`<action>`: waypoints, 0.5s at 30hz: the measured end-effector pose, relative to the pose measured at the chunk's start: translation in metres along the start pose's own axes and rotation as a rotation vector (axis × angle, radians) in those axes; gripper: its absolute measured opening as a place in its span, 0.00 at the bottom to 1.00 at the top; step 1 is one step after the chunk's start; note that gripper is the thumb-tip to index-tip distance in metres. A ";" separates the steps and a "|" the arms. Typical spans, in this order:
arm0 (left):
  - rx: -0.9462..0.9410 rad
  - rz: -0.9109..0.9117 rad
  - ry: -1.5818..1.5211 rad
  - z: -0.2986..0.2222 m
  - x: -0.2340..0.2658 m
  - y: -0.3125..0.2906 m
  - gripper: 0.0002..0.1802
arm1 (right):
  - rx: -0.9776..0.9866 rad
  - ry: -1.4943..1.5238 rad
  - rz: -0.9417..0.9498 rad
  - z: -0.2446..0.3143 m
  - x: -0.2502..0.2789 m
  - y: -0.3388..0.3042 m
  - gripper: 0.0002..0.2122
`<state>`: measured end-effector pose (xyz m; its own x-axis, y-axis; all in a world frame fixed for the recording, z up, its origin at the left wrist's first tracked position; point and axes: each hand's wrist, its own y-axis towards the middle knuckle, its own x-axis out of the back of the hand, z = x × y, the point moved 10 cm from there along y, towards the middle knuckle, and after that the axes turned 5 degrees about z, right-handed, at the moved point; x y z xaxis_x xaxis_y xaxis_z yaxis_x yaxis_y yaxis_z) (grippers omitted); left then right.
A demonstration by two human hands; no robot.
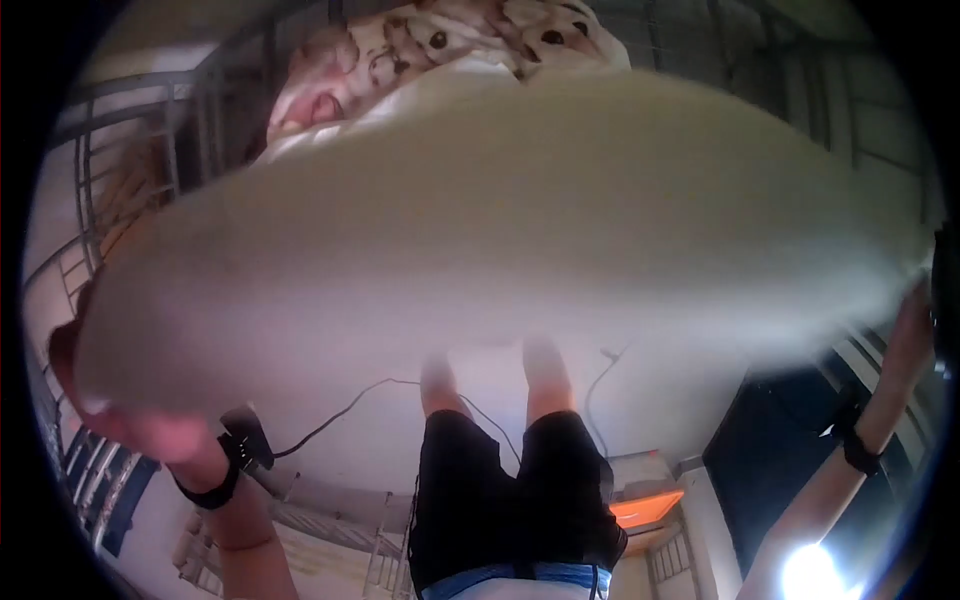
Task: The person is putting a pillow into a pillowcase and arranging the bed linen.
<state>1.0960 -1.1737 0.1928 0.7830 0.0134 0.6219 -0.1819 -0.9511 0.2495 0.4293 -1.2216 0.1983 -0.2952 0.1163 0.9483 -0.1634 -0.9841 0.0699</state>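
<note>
A large whitish, soft-looking pillow (500,220) fills the middle of the view, close up and blurred. My left hand (150,425) grips its near left corner, the fingers curled round the edge and the thumb along the underside. At the far right end, my right hand (912,315) is at the opposite corner, mostly hidden by the pillow and the rim of the picture; it seems to hold that corner. Behind the upper edge shows a cloth printed with animal faces (440,45), with a white part next to it. Whether the cloth is joined to the pillow, I cannot tell.
Metal bunk-bed frames (130,110) stand at the far left and far right. Below, cables (350,405) run over the pale floor beside my legs. An orange panel (645,510) is near my right side, with a dark blue surface (765,450) beyond it.
</note>
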 end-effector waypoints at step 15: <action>0.459 0.496 0.191 0.151 -0.321 -0.206 0.17 | 0.150 -0.002 0.514 -0.100 -0.394 -0.197 0.12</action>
<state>0.9714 -1.0287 -0.1702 0.5462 -0.4422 0.7115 -0.1885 -0.8924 -0.4099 0.4840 -1.0598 -0.2204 -0.2997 -0.3855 0.8727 0.1378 -0.9226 -0.3602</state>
